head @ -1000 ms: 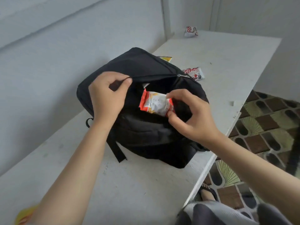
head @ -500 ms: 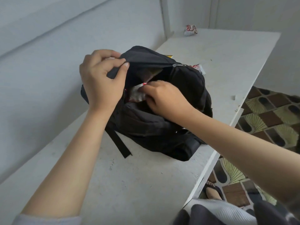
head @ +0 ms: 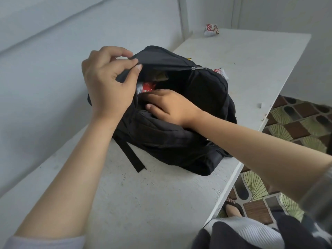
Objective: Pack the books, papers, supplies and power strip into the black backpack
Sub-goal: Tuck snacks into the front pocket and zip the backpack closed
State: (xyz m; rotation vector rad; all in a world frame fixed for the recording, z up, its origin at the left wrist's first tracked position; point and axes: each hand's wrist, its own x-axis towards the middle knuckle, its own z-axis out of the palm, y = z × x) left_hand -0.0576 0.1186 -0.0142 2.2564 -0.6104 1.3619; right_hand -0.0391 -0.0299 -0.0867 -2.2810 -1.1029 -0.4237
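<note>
The black backpack (head: 203, 97) lies on the white table (head: 152, 191) with its main zip open. My left hand (head: 107, 83) pinches the upper flap of the opening and holds it up. My right hand (head: 170, 106) reaches into the opening with its fingers stretched out flat. The fingertips rest against a red and white snack packet (head: 145, 87) lying just inside the bag. Something tan (head: 161, 76) shows deeper inside. The zip pull (head: 198, 68) sits at the top right of the opening.
Another red and white packet (head: 221, 72) peeks out behind the bag, and a crumpled one (head: 211, 30) lies at the table's far end. A yellow edge (head: 189, 58) shows behind the bag. A wall runs along the left; the table edge and patterned floor (head: 294, 126) are right.
My right hand pushed the orange and white packet from outside the opening down into the bag. My left hand lifted the flap higher and the bag shifted slightly.
</note>
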